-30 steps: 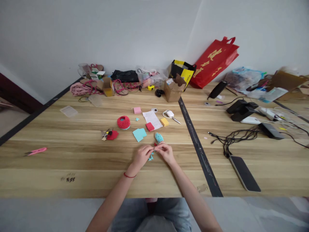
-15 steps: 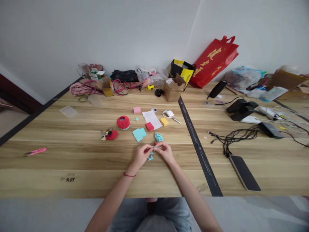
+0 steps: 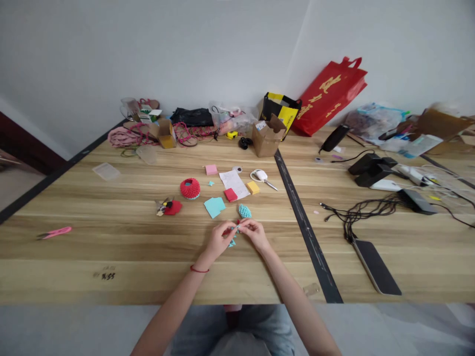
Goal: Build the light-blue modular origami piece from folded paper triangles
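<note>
My left hand [image 3: 220, 237] and my right hand [image 3: 255, 234] meet fingertip to fingertip near the front of the table. Pinched between them is a small light-blue folded paper piece [image 3: 238, 226], partly covered by the fingers. Under the hands lie several light-blue folded paper triangles [image 3: 232, 243]. A bit of red paper shows just behind the fingertips. Just beyond stands a light-blue oval made of folded paper pieces [image 3: 244, 211]. Farther left sits a round red folded-paper body [image 3: 190, 188] with a light-blue base and an opening on top.
Light-blue paper sheets [image 3: 214, 207], a red paper stack [image 3: 230, 195], a yellow stack [image 3: 253, 187] and a pink stack [image 3: 211, 169] lie beyond the hands. White-handled scissors [image 3: 261, 175] are behind. Pink snips [image 3: 55, 233] lie left; black cables [image 3: 365, 210] and a phone-like slab [image 3: 376, 266] lie right.
My fingertips have shifted slightly on the small light-blue paper piece, turning it a little. The other things on the table stay in place.
</note>
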The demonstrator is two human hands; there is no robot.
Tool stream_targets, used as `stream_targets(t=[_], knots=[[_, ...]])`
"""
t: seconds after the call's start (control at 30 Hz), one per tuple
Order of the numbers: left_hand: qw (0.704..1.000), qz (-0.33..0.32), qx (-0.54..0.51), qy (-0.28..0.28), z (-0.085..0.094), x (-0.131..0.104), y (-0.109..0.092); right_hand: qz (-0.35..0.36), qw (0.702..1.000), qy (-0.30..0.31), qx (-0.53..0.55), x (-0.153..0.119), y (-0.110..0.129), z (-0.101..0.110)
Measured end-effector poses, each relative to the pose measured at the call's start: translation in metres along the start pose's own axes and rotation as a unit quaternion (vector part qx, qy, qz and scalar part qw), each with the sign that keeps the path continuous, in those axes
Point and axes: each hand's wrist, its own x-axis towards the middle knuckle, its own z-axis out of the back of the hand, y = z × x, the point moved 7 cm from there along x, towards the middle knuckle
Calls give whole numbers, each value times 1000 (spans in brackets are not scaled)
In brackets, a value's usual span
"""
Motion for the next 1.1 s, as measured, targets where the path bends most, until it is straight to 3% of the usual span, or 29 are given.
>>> stream_targets(t=[0.27, 0.57, 0.8, 1.1], knots=[[998, -28, 30, -49, 5, -3, 4, -7, 1000, 3, -18, 1, -4, -2], [985, -100, 126, -64, 11, -3, -8, -13, 1000, 10, -4, 1, -3, -5], [997, -20, -1, -70, 13, 3, 7, -6, 1000, -7, -27, 0, -6, -3], [990, 64, -116, -45, 6, 6, 26, 37, 994, -29, -97, -2, 3, -1]])
